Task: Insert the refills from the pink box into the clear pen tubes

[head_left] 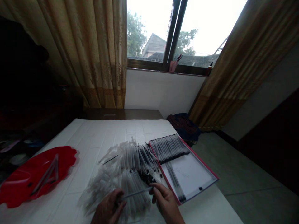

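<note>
A thin, translucent pen [137, 193] is stretched between my two hands, low over the table. My left hand [109, 207] closes its thumb and fingers around the near-left end. At the other end, my right hand [163, 199] pinches the tip between thumb and fingers. Beneath and beyond them spreads a pile of clear pen barrels [130, 157], with dark thin refills and small black parts [147, 178] among them. Right of the pile, a shallow pink-edged box [198, 171] holds a tight row of black-ended pens [168, 147] and several more lying below that row.
A red scalloped tray [16, 177] with a few clear tubes sits at the left of the white table [88, 133]. Dark cloth [184, 124] lies beyond the table's far-right corner. A pink cup [173, 66] stands on the windowsill between curtains.
</note>
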`<state>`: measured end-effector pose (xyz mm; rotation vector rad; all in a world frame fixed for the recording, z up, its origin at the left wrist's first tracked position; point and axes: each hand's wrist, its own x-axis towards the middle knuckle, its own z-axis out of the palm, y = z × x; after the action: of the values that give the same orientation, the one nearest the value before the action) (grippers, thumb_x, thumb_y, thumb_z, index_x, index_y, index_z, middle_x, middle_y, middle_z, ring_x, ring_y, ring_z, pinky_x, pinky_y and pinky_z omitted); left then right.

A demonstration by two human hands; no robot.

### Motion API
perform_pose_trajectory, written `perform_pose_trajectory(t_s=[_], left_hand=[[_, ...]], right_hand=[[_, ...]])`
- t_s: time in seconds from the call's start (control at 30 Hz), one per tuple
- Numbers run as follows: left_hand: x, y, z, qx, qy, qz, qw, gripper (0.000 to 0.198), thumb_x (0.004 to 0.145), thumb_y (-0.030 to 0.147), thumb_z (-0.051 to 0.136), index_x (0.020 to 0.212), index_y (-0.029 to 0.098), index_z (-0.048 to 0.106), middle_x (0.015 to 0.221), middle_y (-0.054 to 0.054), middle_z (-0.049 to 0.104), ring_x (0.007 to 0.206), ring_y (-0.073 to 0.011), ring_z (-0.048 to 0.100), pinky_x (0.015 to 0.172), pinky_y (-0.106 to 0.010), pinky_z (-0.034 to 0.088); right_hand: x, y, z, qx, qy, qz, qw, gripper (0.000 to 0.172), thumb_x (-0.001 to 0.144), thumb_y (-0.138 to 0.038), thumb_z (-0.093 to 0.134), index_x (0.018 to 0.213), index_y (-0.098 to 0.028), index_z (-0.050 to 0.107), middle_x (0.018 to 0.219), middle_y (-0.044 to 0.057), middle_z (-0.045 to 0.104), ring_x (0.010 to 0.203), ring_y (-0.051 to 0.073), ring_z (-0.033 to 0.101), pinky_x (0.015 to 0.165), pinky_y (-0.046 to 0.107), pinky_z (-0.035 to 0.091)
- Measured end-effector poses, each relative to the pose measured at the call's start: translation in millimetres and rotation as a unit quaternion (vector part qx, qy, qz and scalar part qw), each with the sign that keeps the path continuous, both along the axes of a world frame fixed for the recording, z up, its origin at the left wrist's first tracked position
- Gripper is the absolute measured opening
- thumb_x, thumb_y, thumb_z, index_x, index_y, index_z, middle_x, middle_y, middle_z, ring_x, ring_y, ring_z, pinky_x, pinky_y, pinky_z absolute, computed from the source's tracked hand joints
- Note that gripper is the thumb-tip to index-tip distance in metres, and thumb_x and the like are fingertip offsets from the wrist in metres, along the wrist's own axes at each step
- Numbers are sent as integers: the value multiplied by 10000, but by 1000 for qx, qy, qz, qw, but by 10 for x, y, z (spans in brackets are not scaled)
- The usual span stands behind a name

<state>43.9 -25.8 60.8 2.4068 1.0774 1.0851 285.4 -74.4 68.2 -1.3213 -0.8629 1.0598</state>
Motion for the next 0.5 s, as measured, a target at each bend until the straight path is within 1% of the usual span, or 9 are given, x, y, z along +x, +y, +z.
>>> perform_pose_trajectory(t_s=[0.1, 0.2, 0.27, 0.37, 0.43, 0.5], left_hand=[[13, 6, 27, 11, -6, 4, 1000, 227, 942, 468, 452, 1016, 276, 549, 807, 40, 729, 686, -101, 721, 624, -135, 567], [18, 11, 65, 45, -7, 11, 999, 250, 954, 471, 415, 967, 282, 578, 804, 43, 736, 700, -108, 728, 641, -142, 573], [13, 11, 63, 45, -3, 15, 999, 255, 950, 476, 419, 999, 285, 583, 838, 36, 745, 732, -117, 734, 658, -151, 578], [0, 8, 19, 21, -2, 25, 999, 286, 927, 492, 468, 1098, 279, 551, 893, 21, 749, 747, -124, 736, 654, -155, 581], [-4, 9, -10, 16, -6, 26, 1000, 283, 927, 488, 471, 1098, 276, 545, 878, 20, 747, 728, -123, 734, 643, -157, 581], [-3, 15, -19, 20, -8, 27, 999, 255, 938, 476, 453, 1051, 274, 560, 839, 22, 743, 706, -120, 731, 634, -157, 579]], right_hand=[[-5, 1, 4, -4, 0, 1, 1000, 516, 673, -638, 702, 841, -154, 766, 654, 51, 688, 498, 138, 573, 526, 268, 463], [2, -5, -20, -4, 1, 2, 1000, 498, 678, -620, 710, 853, -157, 767, 651, 46, 683, 502, 139, 571, 529, 269, 462], [8, -10, -40, 0, 3, 1, 1000, 483, 683, -610, 713, 856, -162, 768, 651, 44, 683, 502, 135, 568, 531, 267, 461], [14, -15, -60, 3, 8, -3, 1000, 472, 689, -603, 714, 859, -166, 768, 657, 43, 683, 502, 129, 564, 538, 263, 459], [17, -18, -63, 2, 12, -3, 1000, 472, 686, -603, 716, 859, -166, 767, 659, 43, 682, 499, 129, 560, 535, 266, 457], [21, -20, -60, 4, 13, -1, 1000, 469, 686, -599, 717, 860, -166, 766, 660, 44, 682, 501, 131, 561, 536, 269, 456]])
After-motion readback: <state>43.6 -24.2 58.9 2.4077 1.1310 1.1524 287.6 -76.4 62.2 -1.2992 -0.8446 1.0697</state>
